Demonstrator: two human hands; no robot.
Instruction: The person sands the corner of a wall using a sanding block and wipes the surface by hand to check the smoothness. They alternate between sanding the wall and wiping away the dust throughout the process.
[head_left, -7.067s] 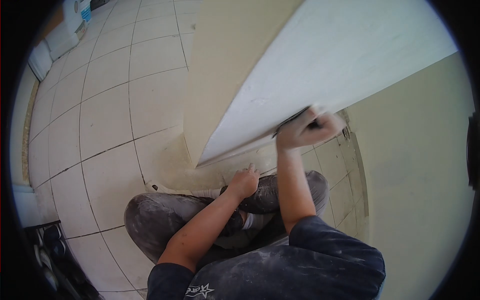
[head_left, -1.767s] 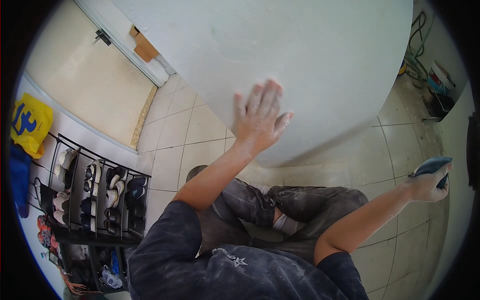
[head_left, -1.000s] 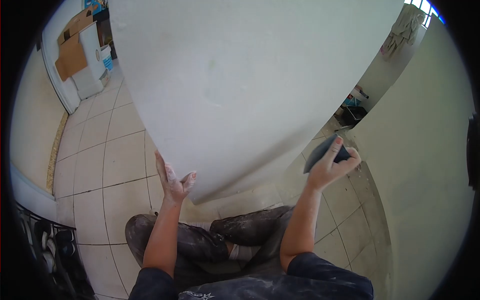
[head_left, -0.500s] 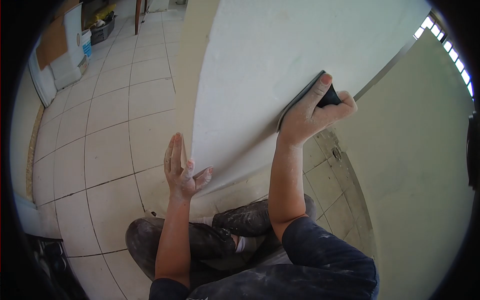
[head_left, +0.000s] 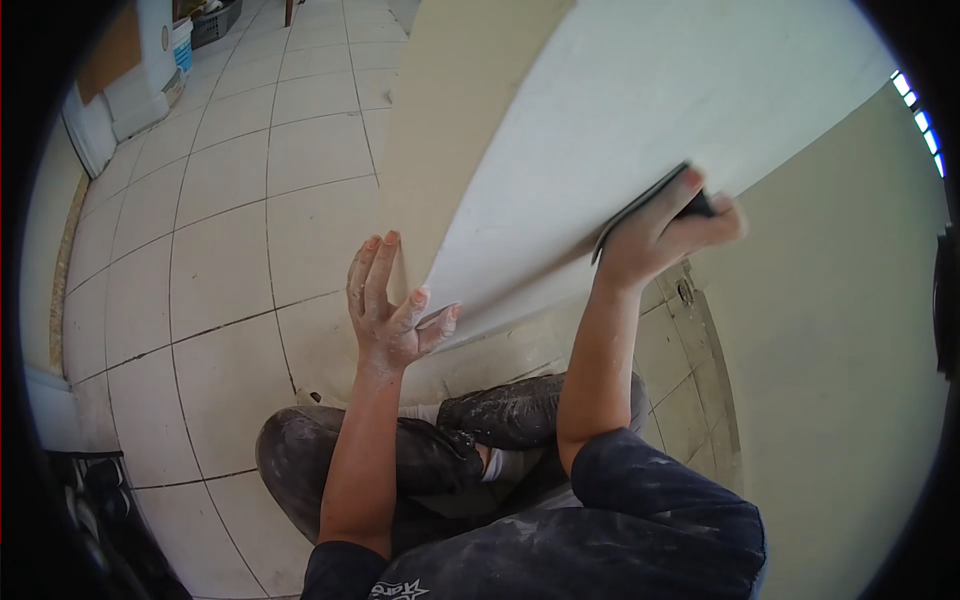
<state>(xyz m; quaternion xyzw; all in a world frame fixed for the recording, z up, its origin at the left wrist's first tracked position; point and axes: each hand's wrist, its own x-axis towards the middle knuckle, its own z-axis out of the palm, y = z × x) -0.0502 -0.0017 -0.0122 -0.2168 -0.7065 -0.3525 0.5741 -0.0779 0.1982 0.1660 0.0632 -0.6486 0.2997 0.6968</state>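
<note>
My right hand [head_left: 652, 238] is wrapped around the dark handle of a sanding block [head_left: 699, 206], its thumb lying along the top. The block's flat face is against the white wall panel [head_left: 610, 130], tilted up to the right. Motion smears the fingers a little. My left hand [head_left: 386, 318] rests at the panel's near vertical edge, fingers spread and pointing up, holding nothing. Beside those fingers is the panel's narrow beige end face [head_left: 462, 90]. White dust coats both hands.
My crossed legs [head_left: 350, 455] are on the tiled floor [head_left: 225, 265] below the panel. A pale green wall [head_left: 830, 300] stands close on the right. At the upper left are a bucket [head_left: 182, 45] and a grey basket [head_left: 213, 27]. Shoes [head_left: 105, 490] lie at the lower left.
The view has shifted, so the panel's edge appears farther right. My right hand and the sanding block appear slightly right and lower, nearer the panel's edge. My left hand stays at that edge.
</note>
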